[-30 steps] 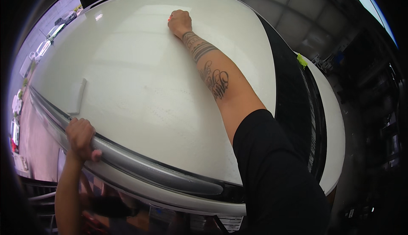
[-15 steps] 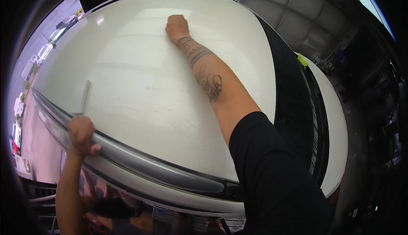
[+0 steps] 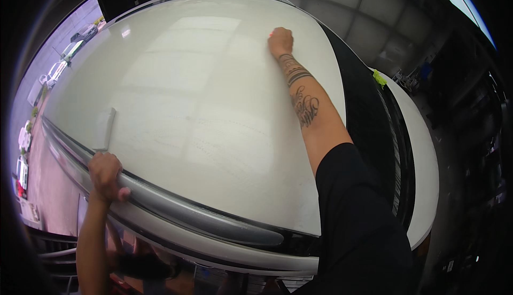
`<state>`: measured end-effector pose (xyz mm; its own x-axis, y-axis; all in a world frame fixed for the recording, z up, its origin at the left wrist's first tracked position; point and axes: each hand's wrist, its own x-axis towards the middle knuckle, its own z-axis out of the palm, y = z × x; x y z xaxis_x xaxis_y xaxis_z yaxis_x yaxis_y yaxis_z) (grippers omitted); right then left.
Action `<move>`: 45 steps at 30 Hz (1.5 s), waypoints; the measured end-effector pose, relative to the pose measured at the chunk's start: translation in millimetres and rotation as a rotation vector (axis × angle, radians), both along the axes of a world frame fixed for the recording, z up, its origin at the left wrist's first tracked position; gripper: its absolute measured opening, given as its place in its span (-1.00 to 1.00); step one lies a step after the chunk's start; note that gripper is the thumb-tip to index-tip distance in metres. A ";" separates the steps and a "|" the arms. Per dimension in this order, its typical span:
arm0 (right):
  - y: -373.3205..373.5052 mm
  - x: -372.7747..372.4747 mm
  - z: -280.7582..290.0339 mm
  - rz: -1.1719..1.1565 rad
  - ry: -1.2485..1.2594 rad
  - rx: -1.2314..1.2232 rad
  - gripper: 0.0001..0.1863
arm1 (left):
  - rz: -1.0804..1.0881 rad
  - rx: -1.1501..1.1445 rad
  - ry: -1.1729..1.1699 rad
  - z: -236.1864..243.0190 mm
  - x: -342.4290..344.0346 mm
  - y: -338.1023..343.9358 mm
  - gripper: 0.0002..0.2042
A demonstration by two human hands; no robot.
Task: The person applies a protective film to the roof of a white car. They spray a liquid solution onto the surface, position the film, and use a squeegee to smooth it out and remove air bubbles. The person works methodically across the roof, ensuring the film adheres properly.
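Note:
A white car roof (image 3: 160, 135) spreads out before me, with water-like streaks and faint marks on its near part. My left hand (image 3: 106, 175) is closed around the silver roof rail (image 3: 197, 209) along the near side. My right hand (image 3: 281, 42) is closed, knuckles up, reaching over the roof at its far right part near the windshield edge. A small pinkish-red spot shows at this hand's left side; what the fingers hold, if anything, is hidden.
Right of the roof lie the dark windshield (image 3: 368, 151) and the white hood (image 3: 419, 167), with a bright yellow-green cloth (image 3: 379, 77) between them. A pale wall (image 3: 352, 12) stands behind. Parked cars (image 3: 56, 73) show outside at left.
My right hand has slid to the right across the roof, closer to the windshield. My left hand keeps its hold on the rail. The view has shifted slightly.

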<state>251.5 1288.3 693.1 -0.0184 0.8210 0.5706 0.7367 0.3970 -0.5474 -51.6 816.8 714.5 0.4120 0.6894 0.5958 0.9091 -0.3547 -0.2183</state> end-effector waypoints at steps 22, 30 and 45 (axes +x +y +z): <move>-146.1 -167.8 14.4 0.547 -0.130 0.166 -0.80 | -0.020 -0.092 -0.003 8.3 8.4 26.7 -0.34; -16.8 163.9 -33.8 -0.297 0.177 -0.012 -0.81 | -0.012 0.004 -0.036 4.1 8.4 8.0 -0.35; -13.2 167.7 -37.8 -0.296 0.189 -0.151 -0.82 | 0.022 -0.028 -0.051 -1.4 -3.2 2.0 -0.34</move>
